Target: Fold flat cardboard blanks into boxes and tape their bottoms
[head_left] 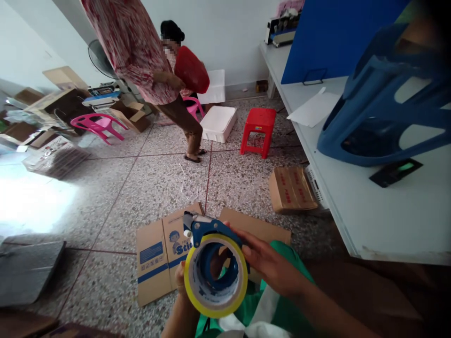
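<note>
A blue metal tape dispenser (213, 227) is held up in front of me at the lower middle, loaded with a roll of yellow tape (213, 311). My right hand (269, 263) grips it from the right, with fingers along the blue frame. On the other side, my left hand (181, 278) holds it at the roll's left edge. Most of the left fingers are hidden behind the roll. Beneath the dispenser, a printed cardboard carton (155, 263) lies flat on the floor, with another brown cardboard piece (253, 225) to its right.
To the right stands a white table (380, 225) bearing a blue plastic chair (352, 136). A taped box (294, 188) sits near its base, with a red stool (259, 131) beyond. A standing person (141, 56) and another person (172, 35) holding a red container are further back.
</note>
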The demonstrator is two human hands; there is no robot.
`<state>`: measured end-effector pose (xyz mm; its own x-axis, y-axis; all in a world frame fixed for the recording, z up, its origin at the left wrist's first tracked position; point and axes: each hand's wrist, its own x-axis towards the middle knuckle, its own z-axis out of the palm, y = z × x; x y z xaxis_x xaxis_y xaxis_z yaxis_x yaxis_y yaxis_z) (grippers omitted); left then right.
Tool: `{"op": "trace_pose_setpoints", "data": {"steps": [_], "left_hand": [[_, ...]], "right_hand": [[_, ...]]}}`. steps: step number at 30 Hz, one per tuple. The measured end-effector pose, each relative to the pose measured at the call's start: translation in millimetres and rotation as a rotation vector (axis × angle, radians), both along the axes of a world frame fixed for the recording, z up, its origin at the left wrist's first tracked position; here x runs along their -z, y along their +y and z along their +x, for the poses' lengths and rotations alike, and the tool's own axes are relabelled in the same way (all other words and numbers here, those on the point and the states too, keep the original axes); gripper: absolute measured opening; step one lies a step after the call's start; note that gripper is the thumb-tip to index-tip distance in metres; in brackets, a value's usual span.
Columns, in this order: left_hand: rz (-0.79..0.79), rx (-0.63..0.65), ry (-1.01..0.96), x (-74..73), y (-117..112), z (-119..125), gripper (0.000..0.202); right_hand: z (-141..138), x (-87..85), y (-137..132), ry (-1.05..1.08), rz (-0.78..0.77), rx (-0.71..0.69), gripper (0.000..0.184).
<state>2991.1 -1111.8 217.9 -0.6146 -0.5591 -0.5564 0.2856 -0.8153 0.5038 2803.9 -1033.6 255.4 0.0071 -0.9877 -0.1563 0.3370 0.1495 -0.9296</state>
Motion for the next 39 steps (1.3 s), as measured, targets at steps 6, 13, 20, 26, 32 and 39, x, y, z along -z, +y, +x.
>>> {"op": "trace_pose_setpoints", "data": {"steps": [6,13,20,26,32,39], "left_hand": [[0.104,0.013,-0.022,2.7,-9.2,17.6,0.052],[0.059,0.062,0.15,-26.1,0.4,-10.4,0.044],[0.057,0.01,0.14,-27.0,-1.4,-28.9,0.05],[0.064,0.068,0.106,-28.4,-0.1,-40.8,0.049],[0.168,0.033,0.026,-37.4,-0.7,-53.7,0.06],[0.18,-0.089,-0.116,-37.0,1.5,-51.8,0.048]], "right_hand": [[-6.8,8.0,4.6,-0.123,0.042,-0.004,0.054],[-18.4,16.6,4.2,-0.058,0.107,0.064,0.053],[-17.8,26.7,8.8,-0.023,0.105,0.1,0.052],[-15.9,26.4,5.5,-0.168,0.139,0.05,0.05],[-9.6,31.8,2.4,-0.274,0.193,0.093,0.05],[0.8,38.8,-0.3,-0.206,0.182,0.158,0.051]]}}
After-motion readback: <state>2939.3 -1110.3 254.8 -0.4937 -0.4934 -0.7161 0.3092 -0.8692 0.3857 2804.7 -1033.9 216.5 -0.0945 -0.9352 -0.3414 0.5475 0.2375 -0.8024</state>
